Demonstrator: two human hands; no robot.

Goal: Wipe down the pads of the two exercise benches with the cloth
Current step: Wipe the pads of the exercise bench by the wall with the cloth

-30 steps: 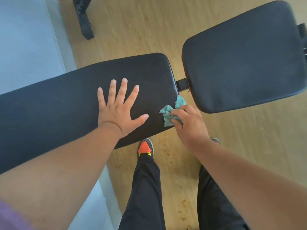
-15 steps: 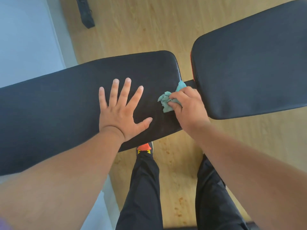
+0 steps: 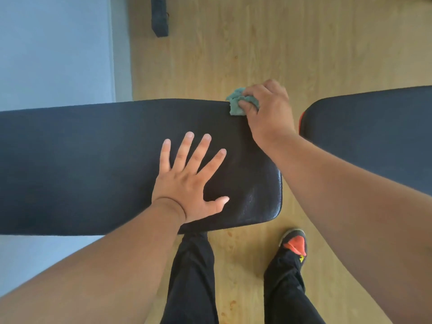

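Observation:
A long black bench pad point(image 3: 81, 164) runs across the middle of the view. My left hand point(image 3: 189, 181) lies flat on it with fingers spread, near its right end. My right hand point(image 3: 266, 113) grips a crumpled teal cloth point(image 3: 236, 102) at the pad's far right corner. A second black pad point(image 3: 374, 134) with an orange trim edge lies to the right, partly hidden by my right forearm.
Light wood floor point(image 3: 233, 43) surrounds the benches, and a pale blue mat point(image 3: 53, 50) covers the floor at left. A black frame foot point(image 3: 159, 16) stands at the top. My legs in black trousers and a black-and-orange shoe point(image 3: 295, 244) are below the pad.
My right hand has carried the cloth from the pad's near right edge up along its end to the far corner. The left hand stays flat on the pad.

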